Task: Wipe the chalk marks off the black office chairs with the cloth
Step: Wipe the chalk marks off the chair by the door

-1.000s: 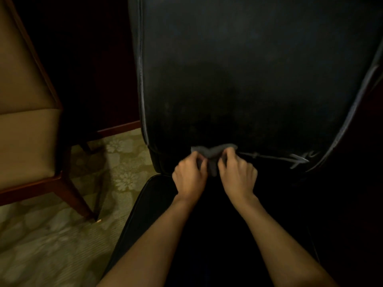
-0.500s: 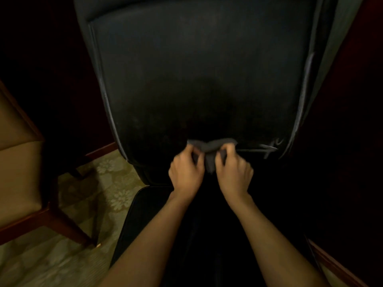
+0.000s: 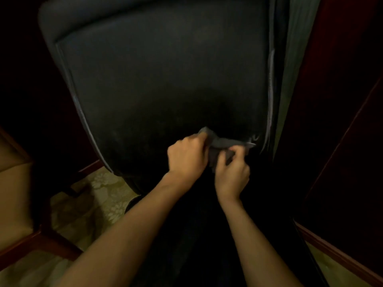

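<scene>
A black office chair fills the view, its backrest (image 3: 165, 83) upright in front of me and its dark seat below my arms. A grey cloth (image 3: 221, 142) is pressed against the bottom of the backrest, toward its right edge. My left hand (image 3: 187, 156) grips the cloth's left part and my right hand (image 3: 232, 172) grips its lower right part. A short white chalk mark (image 3: 253, 140) shows just right of the cloth. Pale chalk lines run along the backrest's left seam (image 3: 83, 114) and right seam (image 3: 270, 90).
A tan upholstered chair with a wooden frame (image 3: 14, 204) stands at the left. Patterned beige carpet (image 3: 103, 195) shows between the two chairs. Dark red wooden panelling (image 3: 342, 141) rises close on the right, with a baseboard at the lower right.
Both hands and the cloth have slid right along the bottom of the backrest, covering most of the horizontal chalk line. The view has shifted, so the chair sits further left.
</scene>
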### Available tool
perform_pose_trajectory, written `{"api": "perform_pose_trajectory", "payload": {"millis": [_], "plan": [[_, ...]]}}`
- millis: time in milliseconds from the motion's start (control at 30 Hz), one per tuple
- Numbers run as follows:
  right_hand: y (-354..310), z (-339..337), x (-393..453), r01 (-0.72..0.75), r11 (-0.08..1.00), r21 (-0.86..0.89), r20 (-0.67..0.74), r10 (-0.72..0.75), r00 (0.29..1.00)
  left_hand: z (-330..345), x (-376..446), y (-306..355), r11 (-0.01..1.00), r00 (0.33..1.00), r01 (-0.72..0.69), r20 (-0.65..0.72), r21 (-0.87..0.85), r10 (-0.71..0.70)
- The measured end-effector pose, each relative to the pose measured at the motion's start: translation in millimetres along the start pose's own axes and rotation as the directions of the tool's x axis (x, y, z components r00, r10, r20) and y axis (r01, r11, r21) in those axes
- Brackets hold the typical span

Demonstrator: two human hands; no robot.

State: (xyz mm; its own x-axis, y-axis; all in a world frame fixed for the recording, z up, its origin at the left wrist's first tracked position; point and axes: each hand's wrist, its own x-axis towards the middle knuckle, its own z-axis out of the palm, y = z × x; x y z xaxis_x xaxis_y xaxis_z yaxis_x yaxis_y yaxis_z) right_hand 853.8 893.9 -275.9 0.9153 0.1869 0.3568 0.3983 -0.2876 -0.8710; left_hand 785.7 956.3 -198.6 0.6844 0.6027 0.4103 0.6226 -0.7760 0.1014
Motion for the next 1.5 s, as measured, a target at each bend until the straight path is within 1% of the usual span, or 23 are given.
{"api": "perform_pose_trajectory", "payload": {"millis": [67,100,167,267,333,467,567,633,700,767,833,900,933,1033,1067,1100,1167,1200,1267,1300,1367,1467,1500], "plan": [[5.8,1.3,-9.8,-0.061,0.993,-0.101,0.188,0.080,0.979,-1.0,-9.3,-15.2,0.996,0.993,-0.022,0.114,0.091,0.011],[5.3,-2.9,-9.4,-0.075,0.991,-0.112,0.214,0.098,0.972,-3.3,-10.4,-17.0,0.994,0.991,-0.048,0.125,0.094,0.036],[2.2,-17.8,-0.9,-0.077,0.997,-0.033,0.113,0.080,0.990,-8.7,-5.9,-6.1,0.993,0.991,-0.118,0.069,0.018,0.116],[-1.1,-42.1,24.5,-0.035,0.975,0.219,-0.189,0.077,0.979,-10.9,10.0,36.4,0.964,0.973,-0.227,-0.071,-0.136,0.219],[0.2,-47.1,36.6,-0.049,0.961,0.271,-0.225,0.113,0.968,-12.3,22.1,62.6,0.952,0.966,-0.252,-0.097,-0.171,0.238],[6.1,-27.6,25.6,-0.127,0.973,0.191,-0.105,0.149,0.983,-9.7,25.1,55.8,0.984,0.985,-0.174,0.009,0.023,0.174],[8.8,-12.7,-0.6,-0.192,0.981,-0.007,0.118,0.191,0.974,-8.4,7.9,30.2,0.978,0.981,-0.122,0.169,0.170,0.093],[10.6,-11.1,-8.9,-0.232,0.972,-0.039,0.191,0.235,0.953,-9.2,4.0,26.1,0.969,0.974,-0.139,0.206,0.202,0.096],[9.9,-19.2,-4.5,-0.221,0.973,0.073,0.102,0.213,0.972,-11.9,4.4,35.7,0.967,0.976,-0.176,0.162,0.182,0.147],[10.0,-31.0,9.3,-0.165,0.948,0.271,-0.094,0.197,0.976,-14.4,8.1,54.7,0.967,0.972,-0.233,0.066,0.104,0.228],[14.2,-37.0,25.2,-0.185,0.903,0.389,-0.201,0.279,0.939,-15.3,13.0,76.9,0.949,0.950,-0.312,-0.010,0.036,0.312],[11.4,-35.4,28.5,-0.264,0.845,0.466,-0.180,0.382,0.906,-12.9,17.4,89.9,0.939,0.939,-0.344,0.026,0.021,0.344],[9.7,-26.8,27.7,-0.344,0.780,0.523,-0.129,0.471,0.873,-11.1,19.0,89.4,0.940,0.940,-0.338,0.069,0.040,0.335],[-11.1,-2.5,13.1,-0.607,0.364,0.707,0.208,0.713,0.670,-5.2,15.8,62.0,0.949,0.955,-0.270,0.169,0.165,0.242],[-12.3,5.7,6.4,-0.649,0.330,0.686,0.277,0.706,0.652,-4.9,12.7,50.3,0.951,0.958,-0.241,0.203,0.195,0.201],[-12.0,12.1,0.9,-0.682,0.337,0.649,0.339,0.675,0.656,-4.9,9.4,39.6,0.948,0.955,-0.227,0.239,0.224,0.172],[-4.6,15.2,-10.0,-0.675,0.574,0.464,0.392,0.551,0.737,-7.1,1.7,24.5,0.929,0.943,-0.243,0.295,0.280,0.157],[3.7,15.9,-11.0,-0.620,0.688,0.377,0.360,0.509,0.782,-8.3,-0.9,22.9,0.920,0.943,-0.250,0.291,0.300,0.162],[19.6,7.1,-4.3,-0.511,0.762,0.397,0.210,0.467,0.859,-9.0,-1.7,33.5,0.920,0.952,-0.266,0.228,0.287,0.204],[26.3,1.4,2.0,-0.478,0.756,0.447,0.109,0.485,0.868,-7.5,-0.9,44.5,0.922,0.950,-0.287,0.198,0.260,0.240],[35.3,-7.9,18.4,-0.488,0.705,0.514,0.007,0.566,0.824,1.4,1.6,69.9,0.920,0.934,-0.341,0.181,0.193,0.309],[36.2,2.4,36.8,-0.575,0.477,0.664,0.130,0.685,0.717,11.5,10.7,84.0,0.929,0.932,-0.329,0.216,0.171,0.290],[31.9,8.3,34.5,-0.585,0.444,0.679,0.168,0.681,0.712,13.2,12.9,77.9,0.929,0.935,-0.318,0.224,0.189,0.275]]}}
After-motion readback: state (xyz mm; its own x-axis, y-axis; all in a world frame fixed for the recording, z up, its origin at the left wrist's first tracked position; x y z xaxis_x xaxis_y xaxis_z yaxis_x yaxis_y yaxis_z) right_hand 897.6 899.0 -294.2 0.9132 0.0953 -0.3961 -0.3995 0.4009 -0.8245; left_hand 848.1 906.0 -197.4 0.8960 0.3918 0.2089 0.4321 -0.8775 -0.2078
